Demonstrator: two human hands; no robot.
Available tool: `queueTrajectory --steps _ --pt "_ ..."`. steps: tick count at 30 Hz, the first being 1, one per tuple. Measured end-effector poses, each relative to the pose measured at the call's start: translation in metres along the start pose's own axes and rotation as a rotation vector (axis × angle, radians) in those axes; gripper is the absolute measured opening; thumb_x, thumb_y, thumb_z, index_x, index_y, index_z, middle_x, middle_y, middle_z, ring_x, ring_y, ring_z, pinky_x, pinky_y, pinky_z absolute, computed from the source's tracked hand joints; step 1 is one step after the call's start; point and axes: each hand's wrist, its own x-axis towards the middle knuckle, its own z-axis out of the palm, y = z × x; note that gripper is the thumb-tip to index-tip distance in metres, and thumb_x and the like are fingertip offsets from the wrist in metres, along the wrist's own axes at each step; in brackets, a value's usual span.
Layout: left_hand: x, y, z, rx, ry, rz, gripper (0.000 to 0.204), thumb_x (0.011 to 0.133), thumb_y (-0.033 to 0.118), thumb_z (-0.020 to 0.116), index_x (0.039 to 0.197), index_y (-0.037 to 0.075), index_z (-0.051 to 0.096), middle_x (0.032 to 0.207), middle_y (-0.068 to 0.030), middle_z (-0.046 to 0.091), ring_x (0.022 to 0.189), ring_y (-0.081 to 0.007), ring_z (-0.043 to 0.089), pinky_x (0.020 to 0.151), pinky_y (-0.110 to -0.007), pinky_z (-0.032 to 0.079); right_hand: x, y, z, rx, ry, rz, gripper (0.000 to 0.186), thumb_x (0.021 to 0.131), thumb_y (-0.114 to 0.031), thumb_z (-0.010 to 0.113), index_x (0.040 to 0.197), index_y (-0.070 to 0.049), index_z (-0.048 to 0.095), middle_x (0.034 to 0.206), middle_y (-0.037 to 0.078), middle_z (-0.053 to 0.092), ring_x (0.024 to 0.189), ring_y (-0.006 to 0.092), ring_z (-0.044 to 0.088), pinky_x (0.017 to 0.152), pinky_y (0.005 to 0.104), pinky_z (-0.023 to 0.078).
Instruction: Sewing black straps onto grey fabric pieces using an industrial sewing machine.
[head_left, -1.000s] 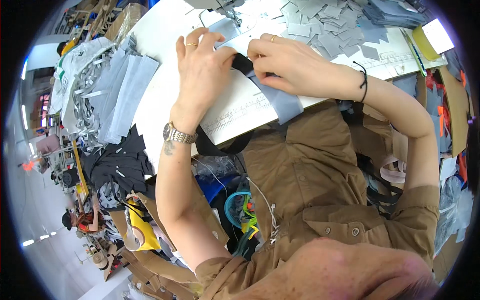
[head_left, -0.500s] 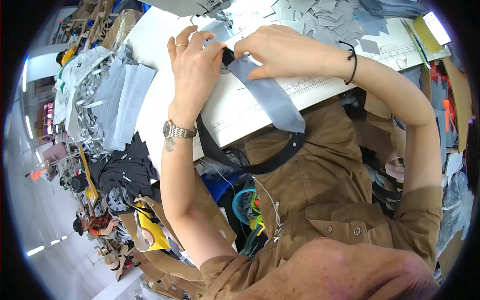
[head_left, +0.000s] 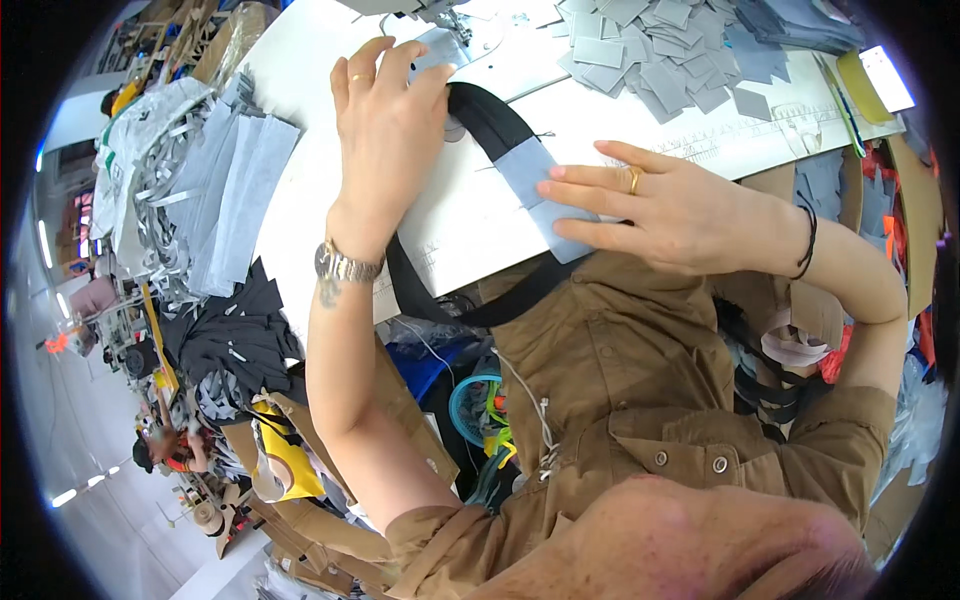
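My left hand (head_left: pixel 385 140) is closed at the upper left of the white table (head_left: pixel 470 225), its thumb and fingertips pinching the upper end of a black fabric strap (head_left: pixel 490 120). The strap loops down over the table's near edge. A light grey fabric piece (head_left: pixel 528 172) lies across the strap's right side. On the lower part of that piece rest the fingertips of my right hand (head_left: pixel 655 205), stretched out and spread. Just beyond my left fingertips is another grey piece (head_left: pixel 440 50), beneath the sewing machine head (head_left: pixel 405 8).
Loose grey squares (head_left: pixel 640 50) are heaped at the back right. Scissors (head_left: pixel 842 105) lie near a yellow tape roll (head_left: pixel 865 85) at the far right. Grey fabric strips (head_left: pixel 240 200) and black pieces (head_left: pixel 235 330) are piled on the left. Below the table stands a blue-rimmed basket (head_left: pixel 460 410).
My right hand has moved right and nearer, away from my left hand, its fingers now spread on the grey piece. More black strap shows beside my left hand, which stays in nearly the same place.
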Motion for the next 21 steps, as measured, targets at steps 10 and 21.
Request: queueTrajectory --steps 10,21 --pt "-0.020 0.044 -0.012 -0.213 -0.103 -0.004 0.029 0.081 0.016 0.081 0.104 0.003 0.070 0.113 -0.0119 0.070 0.108 -0.0296 0.068 0.097 -0.045 0.054 0.035 0.025 0.024 -0.047 0.301 -0.109 0.021 0.076 -0.011 0.066 0.094 -0.001 0.069 0.105 0.009 0.067 0.102 0.0225 0.067 0.091 0.0334 0.056" --pt "0.018 -0.007 0.026 -0.179 -0.138 -0.099 0.025 0.092 0.017 0.074 0.113 0.003 0.073 0.118 -0.0114 0.074 0.105 -0.0325 0.069 0.094 -0.040 0.054 0.069 0.086 0.027 -0.176 0.285 -0.077 0.025 0.072 -0.007 0.070 0.094 0.004 0.072 0.103 0.010 0.071 0.101 0.0222 0.071 0.081 0.0332 0.062"
